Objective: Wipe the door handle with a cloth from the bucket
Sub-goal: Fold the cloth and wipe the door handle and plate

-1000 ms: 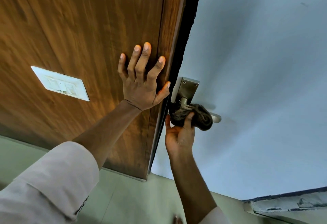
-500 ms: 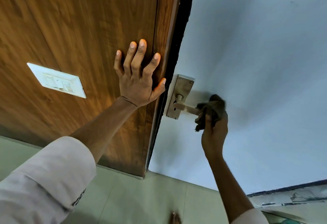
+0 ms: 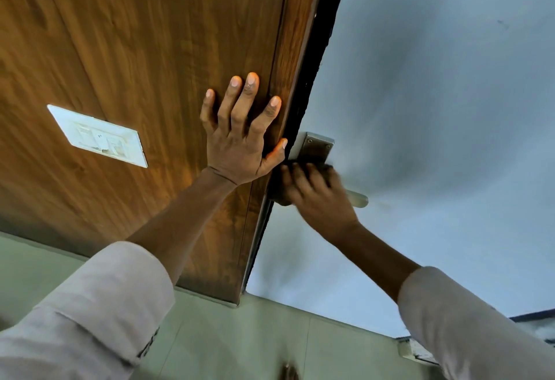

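Note:
A metal door handle (image 3: 359, 198) on a rectangular backplate (image 3: 315, 146) sits at the edge of the pale door (image 3: 435, 109). My right hand (image 3: 318, 199) covers the base of the lever and presses a dark cloth (image 3: 326, 167) against it; only a dark sliver of cloth shows above my fingers. The lever's free end sticks out to the right of my hand. My left hand (image 3: 240, 136) lies flat with fingers spread on the brown wooden panel (image 3: 135, 49), thumb at the panel's edge beside the backplate. The bucket is out of view.
A white switch plate (image 3: 99, 136) is mounted on the wooden panel, left of my left hand. Pale green floor tiles (image 3: 240, 340) run along the bottom. A dark gap (image 3: 318, 58) separates the wood panel from the door.
My right hand with the cloth slid left from the lever's outer end back to its base by the backplate. The left hand stayed flat on the wood.

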